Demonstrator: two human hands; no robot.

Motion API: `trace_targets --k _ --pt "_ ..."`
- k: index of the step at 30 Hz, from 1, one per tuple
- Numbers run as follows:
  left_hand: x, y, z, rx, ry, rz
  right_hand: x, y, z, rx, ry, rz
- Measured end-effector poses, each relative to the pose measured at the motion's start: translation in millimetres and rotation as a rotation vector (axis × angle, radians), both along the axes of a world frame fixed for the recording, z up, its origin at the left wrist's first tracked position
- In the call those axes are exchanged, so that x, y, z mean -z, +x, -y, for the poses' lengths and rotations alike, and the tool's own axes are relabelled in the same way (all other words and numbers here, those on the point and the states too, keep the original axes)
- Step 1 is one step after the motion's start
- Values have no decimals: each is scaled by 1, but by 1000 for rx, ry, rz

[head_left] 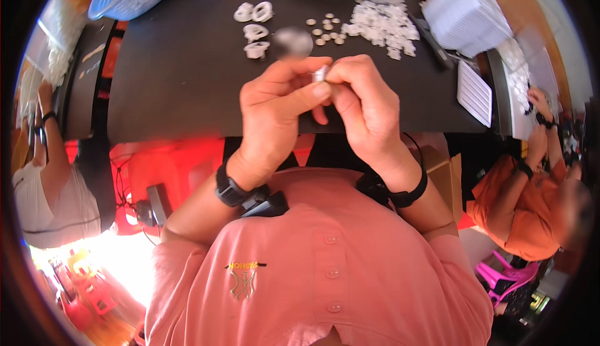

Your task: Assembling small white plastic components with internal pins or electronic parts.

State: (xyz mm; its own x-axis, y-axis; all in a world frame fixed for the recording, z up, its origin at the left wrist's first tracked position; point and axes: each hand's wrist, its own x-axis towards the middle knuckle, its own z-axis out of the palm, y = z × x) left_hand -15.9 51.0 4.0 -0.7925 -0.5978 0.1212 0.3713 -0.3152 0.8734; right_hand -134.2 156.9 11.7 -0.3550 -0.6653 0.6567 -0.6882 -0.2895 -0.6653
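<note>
White plastic piece (320, 73) is pinched by left hand (275, 99) and right hand (365, 99); silvery discs (328, 26) lie at twelve o'clock

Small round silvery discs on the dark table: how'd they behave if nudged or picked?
The discs are likely stiff, given their metallic sheen. Lying flat on the table, they'd probably slide rather than roll. They look small and low, so lifting one may be fiddly.

A white piece (320, 74) shows between the fingers (352, 71), silvery discs (328, 26) and black tabletop (178, 77) beyond them, salmon-pink shirt (287, 246) below.
</note>
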Motion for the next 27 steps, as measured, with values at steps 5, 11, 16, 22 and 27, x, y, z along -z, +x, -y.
trace_targets --k 5,11,16,22,27 --pt "-5 1 4 57 29 31 -4 -47 -31 556 225 -434" --pt "-5 1 4 75 53 8 1 -77 -60 665 450 -682" --pt "-4 3 4 63 22 22 5 -80 -63 618 333 -619" --pt "-1 5 8 54 -26 28 6 -75 -56 542 300 -682" --pt "11 5 21 183 238 -180 -5 -49 -78 341 356 -738"
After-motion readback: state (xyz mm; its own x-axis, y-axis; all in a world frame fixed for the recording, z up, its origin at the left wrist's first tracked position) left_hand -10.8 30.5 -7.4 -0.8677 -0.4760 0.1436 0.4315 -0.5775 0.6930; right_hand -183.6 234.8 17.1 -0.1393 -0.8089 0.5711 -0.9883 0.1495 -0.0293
